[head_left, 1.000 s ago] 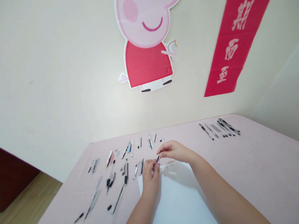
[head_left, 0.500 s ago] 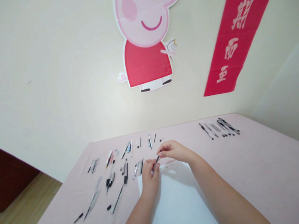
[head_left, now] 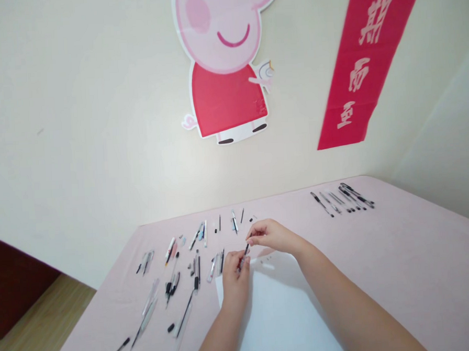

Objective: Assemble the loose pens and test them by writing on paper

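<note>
My left hand (head_left: 235, 280) is closed around a clear pen barrel (head_left: 242, 262) above the far end of a white sheet of paper (head_left: 283, 309). From the barrel's upper end runs a thin dark pen refill (head_left: 246, 247). Thumb and fingers of my right hand (head_left: 272, 236) pinch the top of that refill, just above and right of my left hand. How deep the refill sits in the barrel is hidden by my fingers. Beside my left hand lie pen parts (head_left: 215, 265), with a clear barrel and a dark refill among them.
Groups of loose barrels, refills and caps (head_left: 173, 283) cover the pink table (head_left: 412, 271) on the left. A row of several pens (head_left: 343, 198) lies at the back right. The wall behind carries a cartoon pig cutout (head_left: 230, 97) and a red banner (head_left: 355, 80).
The view has shifted slightly. Both hands stay in nearly the same place, still holding the barrel and refill; the loose parts lie as before.
</note>
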Motion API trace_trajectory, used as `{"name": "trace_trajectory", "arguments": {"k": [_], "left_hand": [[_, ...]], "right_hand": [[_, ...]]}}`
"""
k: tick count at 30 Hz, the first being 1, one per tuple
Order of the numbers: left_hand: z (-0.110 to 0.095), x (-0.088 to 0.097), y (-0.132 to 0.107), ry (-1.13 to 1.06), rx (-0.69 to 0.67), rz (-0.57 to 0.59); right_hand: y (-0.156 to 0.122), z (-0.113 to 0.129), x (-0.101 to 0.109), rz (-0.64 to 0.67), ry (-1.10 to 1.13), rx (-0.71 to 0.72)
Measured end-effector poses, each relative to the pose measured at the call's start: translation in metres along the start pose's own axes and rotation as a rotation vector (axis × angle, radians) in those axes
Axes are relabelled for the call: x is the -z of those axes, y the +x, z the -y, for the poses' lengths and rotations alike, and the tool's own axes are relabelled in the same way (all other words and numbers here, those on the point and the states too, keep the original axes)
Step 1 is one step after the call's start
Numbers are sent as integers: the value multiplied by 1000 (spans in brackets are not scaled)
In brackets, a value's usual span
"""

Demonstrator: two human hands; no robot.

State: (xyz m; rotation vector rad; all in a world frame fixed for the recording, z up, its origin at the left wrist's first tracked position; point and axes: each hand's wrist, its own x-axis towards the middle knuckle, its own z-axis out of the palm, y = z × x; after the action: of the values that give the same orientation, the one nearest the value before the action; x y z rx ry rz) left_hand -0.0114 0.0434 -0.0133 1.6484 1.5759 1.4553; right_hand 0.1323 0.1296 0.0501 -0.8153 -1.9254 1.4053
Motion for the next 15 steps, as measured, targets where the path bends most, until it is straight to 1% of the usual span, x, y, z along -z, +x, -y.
{"name": "trace_trajectory", "arguments": {"k": [3,4,5,7,9,11,12,15], "left_hand": [[1,0,0,-11,-5,2],[1,0,0,-15,-6,7],[1,0,0,-17,-4,11],[2,-1,0,-17,7,16],[2,-1,0,-10,21,15],[2,-1,0,-2,32,17],[2,-1,0,0,34,18],[1,-2,1,-6,34,18]], "right_hand": [[-2,-1,7,77,98,-27],[-2,-2,11,80,126,-30],[-2,-3,15,57,139,-27],[-1,-10,25,-67,95,-26],[2,-22,34,-248,-84,-77],[7,-37,40,-385,-373,-191],[10,-45,41,-416,-527,-242],[17,-63,38,-423,-702,-290]]}}
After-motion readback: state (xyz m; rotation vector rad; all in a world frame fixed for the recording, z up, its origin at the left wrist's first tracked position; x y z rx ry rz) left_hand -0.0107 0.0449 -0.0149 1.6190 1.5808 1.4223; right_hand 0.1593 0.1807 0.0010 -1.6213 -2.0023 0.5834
